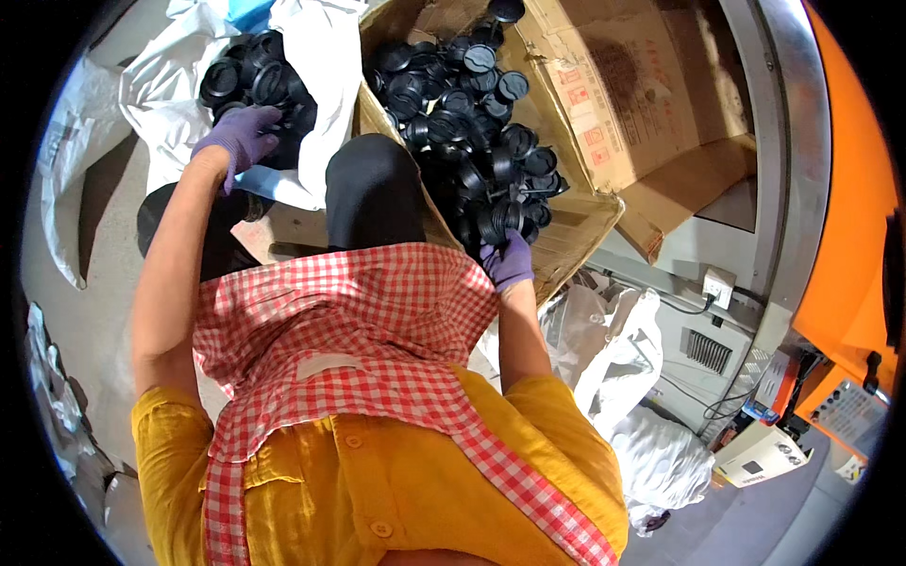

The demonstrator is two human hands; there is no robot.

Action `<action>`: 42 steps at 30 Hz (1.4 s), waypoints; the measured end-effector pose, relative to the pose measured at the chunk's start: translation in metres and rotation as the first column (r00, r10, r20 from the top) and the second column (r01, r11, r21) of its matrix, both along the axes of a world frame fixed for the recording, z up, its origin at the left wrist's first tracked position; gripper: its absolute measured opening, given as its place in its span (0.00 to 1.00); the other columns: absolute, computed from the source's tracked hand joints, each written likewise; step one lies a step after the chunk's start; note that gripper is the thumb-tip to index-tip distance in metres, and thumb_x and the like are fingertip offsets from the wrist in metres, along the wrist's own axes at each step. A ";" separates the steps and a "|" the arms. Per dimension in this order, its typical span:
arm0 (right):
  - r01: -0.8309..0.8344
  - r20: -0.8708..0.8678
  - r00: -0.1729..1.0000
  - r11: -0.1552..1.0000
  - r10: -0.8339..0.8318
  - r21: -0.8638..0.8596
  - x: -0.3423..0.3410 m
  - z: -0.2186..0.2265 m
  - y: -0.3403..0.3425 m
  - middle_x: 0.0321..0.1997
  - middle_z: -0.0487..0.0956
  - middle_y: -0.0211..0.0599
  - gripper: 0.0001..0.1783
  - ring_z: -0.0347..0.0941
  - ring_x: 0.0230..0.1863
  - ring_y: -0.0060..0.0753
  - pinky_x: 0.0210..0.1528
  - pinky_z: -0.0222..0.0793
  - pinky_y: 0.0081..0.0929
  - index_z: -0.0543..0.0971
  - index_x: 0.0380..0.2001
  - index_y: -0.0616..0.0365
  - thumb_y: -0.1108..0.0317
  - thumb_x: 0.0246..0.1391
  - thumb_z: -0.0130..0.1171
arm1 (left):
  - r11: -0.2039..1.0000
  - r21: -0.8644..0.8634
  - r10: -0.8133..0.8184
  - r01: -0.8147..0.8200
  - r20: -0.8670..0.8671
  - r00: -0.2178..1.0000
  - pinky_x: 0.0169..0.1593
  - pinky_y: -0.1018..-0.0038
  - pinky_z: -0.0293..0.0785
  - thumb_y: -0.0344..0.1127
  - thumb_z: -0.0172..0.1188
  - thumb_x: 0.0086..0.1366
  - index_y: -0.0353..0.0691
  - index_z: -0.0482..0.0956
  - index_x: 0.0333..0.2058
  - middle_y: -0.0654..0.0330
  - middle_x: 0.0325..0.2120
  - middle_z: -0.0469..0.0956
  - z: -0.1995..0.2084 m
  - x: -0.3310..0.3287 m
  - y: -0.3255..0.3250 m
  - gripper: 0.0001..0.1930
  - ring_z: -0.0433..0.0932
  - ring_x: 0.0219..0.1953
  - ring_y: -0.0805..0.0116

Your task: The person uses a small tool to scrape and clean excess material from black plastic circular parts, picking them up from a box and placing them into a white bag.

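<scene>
My left hand (241, 141), in a purple glove, rests its fingers, a little apart, against the near side of a heap of round black plastic caps (269, 83) in a white sack (335, 85). No cap shows clearly gripped in it. A cardboard box (576, 226) in front of me, right of centre, holds a large pile of similar black caps (453, 127). At the box's near end my right hand (508, 262), also gloved in purple, closes its fingers round some caps at the pile's lower edge. Its fingertips are partly hidden by the caps.
The box's open flap (642, 94) leans right against a grey machine with an orange panel (849, 189). White plastic bags (623, 349), cables and a small carton (760, 457) lie at the right. My knee (373, 184) stands between sack and box. Clear plastic sheeting (75, 160) hangs at left.
</scene>
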State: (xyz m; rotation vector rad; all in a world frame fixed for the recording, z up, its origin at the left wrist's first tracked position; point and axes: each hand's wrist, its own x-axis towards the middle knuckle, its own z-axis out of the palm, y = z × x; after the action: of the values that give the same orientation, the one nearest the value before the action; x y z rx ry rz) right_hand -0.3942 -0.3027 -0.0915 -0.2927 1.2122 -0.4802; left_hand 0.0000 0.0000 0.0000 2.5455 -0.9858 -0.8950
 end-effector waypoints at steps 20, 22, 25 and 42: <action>-0.368 -0.622 0.726 -0.599 0.294 -0.711 0.071 0.153 0.145 0.47 0.70 0.49 0.34 0.68 0.47 0.48 0.52 0.63 0.36 0.68 0.49 0.62 0.64 0.35 0.68 | 0.470 -0.682 0.138 -0.561 -0.571 0.809 0.47 0.73 0.72 0.31 0.59 0.49 0.39 0.70 0.49 0.52 0.37 0.77 0.059 -0.196 -0.018 0.24 0.77 0.41 0.65; -0.477 -0.647 0.762 -0.644 0.036 -0.598 0.065 0.158 0.130 0.51 0.69 0.50 0.40 0.66 0.51 0.54 0.54 0.61 0.42 0.66 0.51 0.61 0.61 0.32 0.71 | 0.677 -0.616 0.141 -0.404 -0.431 0.892 0.47 0.75 0.71 0.29 0.58 0.49 0.41 0.71 0.49 0.53 0.38 0.77 0.060 -0.194 -0.006 0.25 0.76 0.41 0.67; -0.395 -0.654 0.754 -0.834 -0.054 -0.386 0.074 0.182 0.126 0.55 0.66 0.44 0.32 0.62 0.56 0.52 0.55 0.57 0.49 0.69 0.50 0.53 0.59 0.38 0.64 | 0.865 -0.462 0.043 -0.195 -0.319 0.947 0.45 0.75 0.72 0.29 0.58 0.46 0.45 0.72 0.48 0.53 0.34 0.78 0.068 -0.199 0.003 0.26 0.77 0.36 0.66; -0.134 -0.968 0.216 -0.978 0.127 -0.158 0.096 0.170 0.142 0.23 0.76 0.35 0.16 0.73 0.34 0.37 0.41 0.63 0.34 0.75 0.32 0.54 0.56 0.40 0.59 | 0.675 -0.436 -0.105 -0.595 -0.855 0.508 0.48 0.76 0.70 0.23 0.61 0.49 0.37 0.64 0.54 0.59 0.40 0.74 0.037 -0.203 0.037 0.31 0.73 0.42 0.72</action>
State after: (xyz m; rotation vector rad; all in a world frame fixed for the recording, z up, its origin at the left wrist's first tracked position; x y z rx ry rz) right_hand -0.2986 -0.1607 0.0789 -2.8520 -0.5758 0.1011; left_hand -0.2029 0.0370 0.0370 1.2478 -0.4136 -1.1598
